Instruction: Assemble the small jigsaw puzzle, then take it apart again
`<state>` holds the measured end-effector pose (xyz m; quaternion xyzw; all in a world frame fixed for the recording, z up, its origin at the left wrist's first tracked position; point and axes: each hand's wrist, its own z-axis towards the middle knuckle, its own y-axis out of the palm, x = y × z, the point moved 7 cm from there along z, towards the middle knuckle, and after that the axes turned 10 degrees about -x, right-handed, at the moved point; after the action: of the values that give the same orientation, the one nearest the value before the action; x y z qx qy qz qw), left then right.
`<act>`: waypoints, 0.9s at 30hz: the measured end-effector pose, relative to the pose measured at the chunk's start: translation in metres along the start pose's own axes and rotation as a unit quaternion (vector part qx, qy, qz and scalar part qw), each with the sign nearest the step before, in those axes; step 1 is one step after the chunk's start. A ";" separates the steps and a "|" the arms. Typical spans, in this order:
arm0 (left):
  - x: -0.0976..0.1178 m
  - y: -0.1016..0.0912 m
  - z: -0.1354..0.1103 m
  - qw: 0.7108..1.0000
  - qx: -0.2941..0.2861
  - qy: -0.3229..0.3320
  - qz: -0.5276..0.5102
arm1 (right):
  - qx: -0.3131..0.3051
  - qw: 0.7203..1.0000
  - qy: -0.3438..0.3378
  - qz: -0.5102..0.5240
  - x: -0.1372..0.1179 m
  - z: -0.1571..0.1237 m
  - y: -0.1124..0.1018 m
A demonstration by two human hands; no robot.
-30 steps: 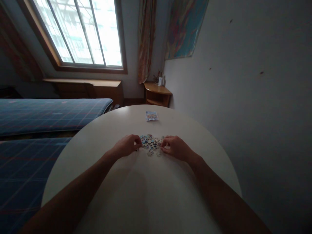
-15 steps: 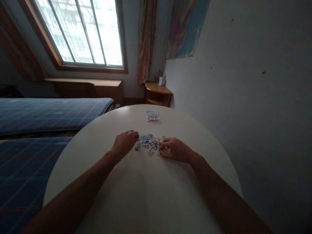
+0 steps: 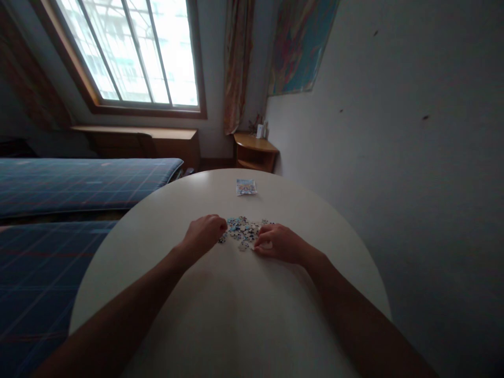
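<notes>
A small heap of loose jigsaw pieces (image 3: 242,230) lies near the middle of a round white table (image 3: 228,310). My left hand (image 3: 203,232) rests at the heap's left edge with its fingers curled under, touching the pieces. My right hand (image 3: 279,243) sits at the heap's right edge, fingers bent and pinched down on the pieces there. What either hand holds is too small and dark to make out.
A small printed picture card (image 3: 246,187) lies at the table's far side. A bed with a blue checked cover (image 3: 59,189) runs along the left. A grey wall (image 3: 413,157) stands close on the right. A wooden corner shelf (image 3: 254,149) and a window (image 3: 134,52) are behind.
My left hand slid a little left and away along the heap's edge, then curled in again. My right hand crept slightly left into the pieces.
</notes>
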<state>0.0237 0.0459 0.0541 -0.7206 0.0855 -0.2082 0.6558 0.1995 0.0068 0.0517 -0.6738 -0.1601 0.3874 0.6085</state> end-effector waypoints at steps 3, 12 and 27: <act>0.013 0.004 -0.002 0.999 -0.018 0.041 -0.018 | 0.003 1.000 -0.002 -0.001 -0.001 0.000 0.000; 0.038 0.021 -0.005 0.990 -0.056 0.112 -0.062 | 0.008 1.000 0.013 -0.004 0.001 0.000 0.004; 0.030 0.017 -0.003 0.992 -0.049 0.095 -0.074 | 0.074 0.992 0.060 -0.086 0.009 0.010 0.012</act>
<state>0.0518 0.0290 0.0431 -0.7330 0.1043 -0.3191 0.5917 0.1949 0.0177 0.0377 -0.6325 -0.1517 0.3037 0.6962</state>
